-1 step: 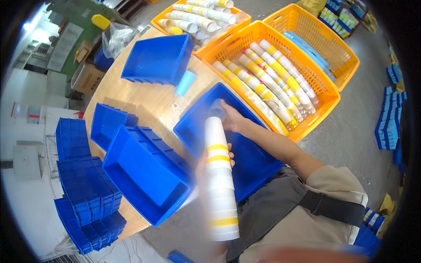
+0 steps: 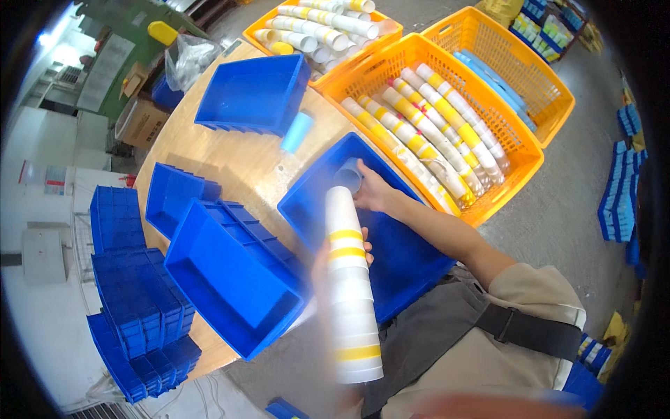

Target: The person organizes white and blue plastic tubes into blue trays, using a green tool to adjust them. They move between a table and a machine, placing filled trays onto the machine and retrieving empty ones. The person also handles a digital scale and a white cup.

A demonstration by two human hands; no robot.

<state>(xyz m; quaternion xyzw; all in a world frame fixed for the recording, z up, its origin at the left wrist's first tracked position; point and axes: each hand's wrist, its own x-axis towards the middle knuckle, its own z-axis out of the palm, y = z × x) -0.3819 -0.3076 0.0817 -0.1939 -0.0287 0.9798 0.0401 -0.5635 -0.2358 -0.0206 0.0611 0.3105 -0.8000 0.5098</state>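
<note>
A long stack of nested white cups, some with yellow bands, stands tilted in front of me. My left hand is wrapped around its side, its palm blurred and partly behind the stack. Just beyond the stack's top end, my right hand grips a single translucent grey-white cup, with thumb and fingers on its right side. Both hands are above a large blue plastic bin, whose inside is partly covered by my arm and the stack.
Orange crates hold bagged cup stacks, one right of the bin, another beyond. A further orange crate holds blue items. On the wooden table are a blue bin, a light-blue cylinder and more blue bins; others are stacked left.
My right hand has shifted slightly, and the cup in it has turned so that more of its round end shows. The left hand and the stack look nearly the same.
</note>
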